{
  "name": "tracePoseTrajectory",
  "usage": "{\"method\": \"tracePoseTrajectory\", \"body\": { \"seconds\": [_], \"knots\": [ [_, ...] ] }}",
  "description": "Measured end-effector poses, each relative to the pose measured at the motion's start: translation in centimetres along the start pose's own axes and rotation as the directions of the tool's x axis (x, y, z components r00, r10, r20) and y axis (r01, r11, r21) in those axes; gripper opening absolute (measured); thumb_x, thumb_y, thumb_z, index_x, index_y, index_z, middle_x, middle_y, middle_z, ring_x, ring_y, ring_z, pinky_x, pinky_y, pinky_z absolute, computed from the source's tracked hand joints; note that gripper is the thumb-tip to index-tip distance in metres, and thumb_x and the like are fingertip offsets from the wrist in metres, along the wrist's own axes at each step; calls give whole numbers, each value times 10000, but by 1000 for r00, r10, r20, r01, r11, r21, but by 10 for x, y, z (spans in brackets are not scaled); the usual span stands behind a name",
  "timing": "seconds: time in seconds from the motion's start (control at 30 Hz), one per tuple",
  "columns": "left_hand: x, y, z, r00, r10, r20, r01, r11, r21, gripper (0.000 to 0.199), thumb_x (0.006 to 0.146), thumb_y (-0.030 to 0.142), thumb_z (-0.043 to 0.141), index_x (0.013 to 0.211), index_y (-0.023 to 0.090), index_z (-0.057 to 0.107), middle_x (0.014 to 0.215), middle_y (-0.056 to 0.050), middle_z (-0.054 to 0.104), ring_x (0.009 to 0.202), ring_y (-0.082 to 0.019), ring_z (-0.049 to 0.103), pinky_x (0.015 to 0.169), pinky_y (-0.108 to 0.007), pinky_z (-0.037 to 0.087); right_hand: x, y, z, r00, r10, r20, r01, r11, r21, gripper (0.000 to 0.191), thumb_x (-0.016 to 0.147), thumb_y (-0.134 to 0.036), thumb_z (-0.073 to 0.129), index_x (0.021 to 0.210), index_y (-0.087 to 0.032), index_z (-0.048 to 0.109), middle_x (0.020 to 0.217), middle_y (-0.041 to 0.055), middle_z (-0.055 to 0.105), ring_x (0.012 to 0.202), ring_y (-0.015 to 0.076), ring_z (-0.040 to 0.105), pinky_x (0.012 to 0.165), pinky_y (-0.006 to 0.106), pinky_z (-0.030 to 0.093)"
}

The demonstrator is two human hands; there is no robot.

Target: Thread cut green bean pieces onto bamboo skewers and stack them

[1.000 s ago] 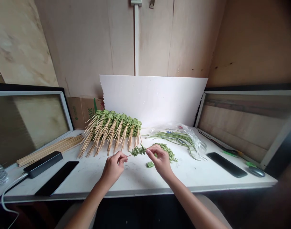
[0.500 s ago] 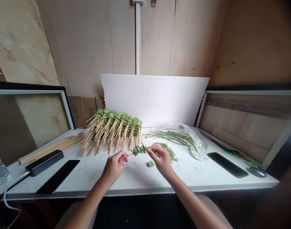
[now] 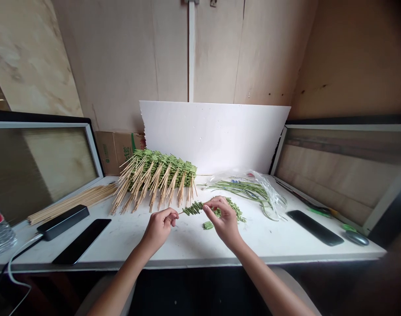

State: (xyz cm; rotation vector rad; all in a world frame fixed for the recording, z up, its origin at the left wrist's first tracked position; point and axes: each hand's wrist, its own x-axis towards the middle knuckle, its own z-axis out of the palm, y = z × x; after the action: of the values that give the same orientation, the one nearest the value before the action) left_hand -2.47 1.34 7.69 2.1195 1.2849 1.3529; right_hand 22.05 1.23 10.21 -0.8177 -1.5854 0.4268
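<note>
My left hand (image 3: 161,224) is closed round the bare end of a thin wooden skewer (image 3: 180,213). Cut green stalk pieces (image 3: 192,208), which look like garlic scapes, are threaded side by side across that skewer. At its far end, my right hand (image 3: 223,217) pinches the last of the pieces between thumb and fingertips, which hide the tip. Behind and below the right hand lies a loose pile of cut stalk pieces (image 3: 235,210). A small neat cluster of pieces (image 3: 208,225) sits on the white table just left of that pile.
A stack of filled skewers (image 3: 161,173) stands at the back left, sticks pointing forward. Bare skewers (image 3: 75,202), a black box (image 3: 62,222) and a phone (image 3: 82,241) lie left. Uncut stalks (image 3: 243,189) in a plastic bag, another dark slab (image 3: 315,227) and a mouse (image 3: 356,238) are right.
The threaded pieces have tilted and sit slightly farther right, closer to my right fingers. Both hands keep their hold and have barely moved. The whole view has shifted a little.
</note>
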Motion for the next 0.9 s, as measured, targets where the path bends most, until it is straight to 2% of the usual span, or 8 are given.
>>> {"method": "tracePoseTrajectory", "body": {
  "seconds": [0.17, 0.3, 0.37, 0.47, 0.53, 0.67, 0.77, 0.9],
  "knots": [
    [0, 0, 1, 999, -24, -36, 25, 999, 20, 279, 987, 276, 486, 818, 181, 687, 629, -5, 641, 568, -146, 581, 609, -236, 439, 2, 0, 1, 999, 35, 22, -35, 999, 10, 215, 928, -461, 707, 863, -268, 776, 849, 65, 694, 850, 253, 588, 777, 405, 493],
    [0, -3, 1, 998, -41, -45, 43, 999, 32, 334, 1027, 359, 461, 840, 191, 680, 647, -6, 653, 560, -149, 574, 608, -240, 436, 10, 8, -7, 991, 110, 78, -114, 992, 47, 300, 947, -518, 660, 955, -254, 803, 970, 95, 743, 935, 270, 645, 764, 394, 534],
    [0, -5, 1, 997, -51, -59, 53, 998, 35, 345, 1033, 384, 458, 852, 193, 681, 649, -3, 654, 556, -150, 569, 605, -239, 435, 15, 16, -16, 972, 181, 147, -189, 981, 44, 348, 952, -545, 638, 1013, -248, 809, 1049, 105, 757, 954, 273, 677, 745, 385, 555],
    [1, -9, 2, 995, -58, -77, 62, 997, 42, 339, 1030, 388, 465, 864, 193, 686, 640, -1, 650, 560, -154, 576, 610, -240, 437, 22, 34, -31, 912, 257, 321, -271, 963, 0, 371, 913, -567, 679, 983, -231, 821, 1091, 114, 776, 952, 283, 717, 745, 393, 584],
    [1, -11, 3, 995, -63, -83, 67, 997, 47, 340, 1030, 390, 465, 868, 192, 689, 639, -2, 651, 561, -156, 579, 611, -242, 437, 23, 49, -39, 881, 257, 397, -258, 965, -52, 332, 884, -541, 724, 942, -231, 830, 1071, 115, 789, 955, 296, 732, 769, 420, 596],
    [1, -14, 3, 995, -66, -73, 71, 995, 66, 350, 1034, 398, 461, 866, 192, 688, 650, -1, 660, 561, -154, 578, 619, -246, 436, 16, 75, -43, 891, 190, 413, -119, 974, -191, 169, 872, -410, 750, 916, -270, 835, 925, 76, 801, 824, 277, 725, 750, 441, 583],
    [1, -17, 3, 995, -72, -62, 77, 994, 80, 345, 1033, 395, 462, 871, 193, 690, 654, 2, 659, 570, -153, 580, 624, -248, 435, 10, 82, -41, 870, 153, 469, -44, 971, -234, 111, 842, -339, 765, 904, -280, 836, 864, 57, 789, 824, 272, 689, 765, 428, 555],
    [1, -19, 3, 997, -59, -55, 64, 994, 89, 336, 1029, 382, 460, 879, 195, 696, 656, 1, 664, 559, -152, 571, 607, -248, 433, 7, 81, -39, 854, 147, 499, -2, 960, -279, 108, 800, -369, 811, 864, -285, 835, 854, 51, 771, 911, 282, 654, 761, 385, 524]
  ]
}}
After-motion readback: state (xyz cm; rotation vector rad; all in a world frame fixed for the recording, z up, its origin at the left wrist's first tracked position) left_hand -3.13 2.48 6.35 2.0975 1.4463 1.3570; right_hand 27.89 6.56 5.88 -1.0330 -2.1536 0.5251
